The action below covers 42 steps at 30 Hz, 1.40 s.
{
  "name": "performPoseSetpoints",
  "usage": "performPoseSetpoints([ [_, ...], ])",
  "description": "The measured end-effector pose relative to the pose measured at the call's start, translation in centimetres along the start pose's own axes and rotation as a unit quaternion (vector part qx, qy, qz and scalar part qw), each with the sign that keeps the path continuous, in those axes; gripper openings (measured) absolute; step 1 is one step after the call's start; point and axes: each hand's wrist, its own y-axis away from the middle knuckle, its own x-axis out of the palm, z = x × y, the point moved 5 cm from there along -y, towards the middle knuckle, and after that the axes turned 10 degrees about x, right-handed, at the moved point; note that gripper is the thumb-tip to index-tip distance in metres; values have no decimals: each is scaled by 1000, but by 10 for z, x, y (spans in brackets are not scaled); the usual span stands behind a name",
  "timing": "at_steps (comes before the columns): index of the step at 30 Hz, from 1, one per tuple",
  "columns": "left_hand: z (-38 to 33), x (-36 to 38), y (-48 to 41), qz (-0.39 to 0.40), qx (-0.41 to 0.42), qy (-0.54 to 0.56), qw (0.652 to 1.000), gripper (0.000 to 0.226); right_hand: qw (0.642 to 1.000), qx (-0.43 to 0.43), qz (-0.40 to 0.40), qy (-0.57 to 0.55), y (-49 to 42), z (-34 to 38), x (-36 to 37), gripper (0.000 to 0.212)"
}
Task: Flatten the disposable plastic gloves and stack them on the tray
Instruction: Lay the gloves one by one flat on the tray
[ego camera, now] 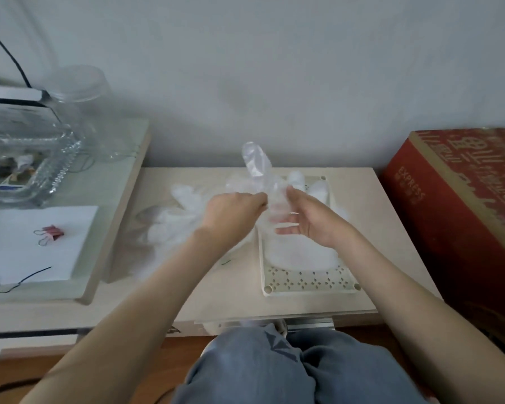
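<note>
A seated person raises both hands above a low table (391, 217) while working through a batch of disposable gloves. The left hand (233, 217) pinches a crumpled clear glove (260, 167) at its middle. The right hand (312, 220) lies against it with fingers outstretched, though whether the thumb clamps the film cannot be told. Below the right hand, the perforated tray (309, 287) already carries flattened gloves (301, 255). Below and left of the left hand lies a loose heap (169, 225) not yet handled. The step under way appears to be straightening the held glove, which is still bunched. It likely needs pulling taut and smoothing flat before it is lowered onto the stack.
</note>
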Motion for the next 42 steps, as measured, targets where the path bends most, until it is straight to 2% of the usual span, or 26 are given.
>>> performPoseSetpoints([
  [1, -12, -3, -3, -16, 64, -17, 998, 8, 1000, 7, 13, -22, 1, 3, -3, 57],
  [3, -30, -2, -5, -16, 157, -35, 987, 33, 996, 26, 27, -81, 2, 4, -16, 67],
  [6, -40, 12, -13, -15, 222, -43, 974, 44, 992, 34, 13, -123, 6, 4, -41, 64],
  [8, -46, 19, -18, 8, 248, -45, 968, 49, 993, 24, -2, -115, 9, 2, -54, 56],
  [10, -51, 29, -25, 61, 262, -36, 962, 47, 992, 14, -4, -124, 12, -2, -66, 60],
  [14, -57, 50, -34, 137, 224, -32, 964, 40, 985, 2, 51, -164, 9, -13, -79, 94],
  [16, -59, 62, -38, 150, 216, -39, 964, 36, 985, -9, 62, -158, 2, -21, -87, 113],
  [17, -59, 68, -39, 152, 208, -34, 966, 33, 987, -10, 55, -147, -1, -25, -88, 115],
  [19, -59, 79, -41, 150, 190, -9, 970, 31, 993, 3, 15, -119, -8, -30, -92, 105],
  [22, -53, 90, -42, 139, 138, 73, 978, 38, 997, 19, -61, -54, -17, -39, -95, 73],
  [24, -45, 96, -44, 92, 81, 167, 978, 39, 995, 13, -80, -58, -25, -43, -98, 54],
  [26, -34, 98, -46, 18, 6, 267, 963, 42, 995, 0, -80, -63, -28, -43, -100, 49],
  [29, -17, 98, -47, -80, -153, 380, 909, 57, 996, -32, -54, -67, -27, -39, -100, 49],
  [31, -10, 98, -46, -112, -254, 459, 844, 72, 994, -48, -25, -99, -25, -36, -99, 51],
  [33, -9, 103, -47, -102, -323, 547, 766, 80, 989, -60, 13, -135, -23, -32, -97, 52],
  [35, -13, 108, -50, -70, -339, 629, 696, 70, 983, -67, 46, -163, -21, -27, -93, 53],
  [38, -24, 109, -57, -11, -307, 736, 603, 29, 977, -63, 80, -185, -19, -24, -89, 55],
  [40, -27, 106, -59, -9, -302, 789, 534, 20, 979, -44, 96, -177, -15, -26, -86, 54],
  [42, -25, 103, -62, -29, -290, 809, 511, 17, 979, -18, 122, -164, -13, -28, -83, 51],
])
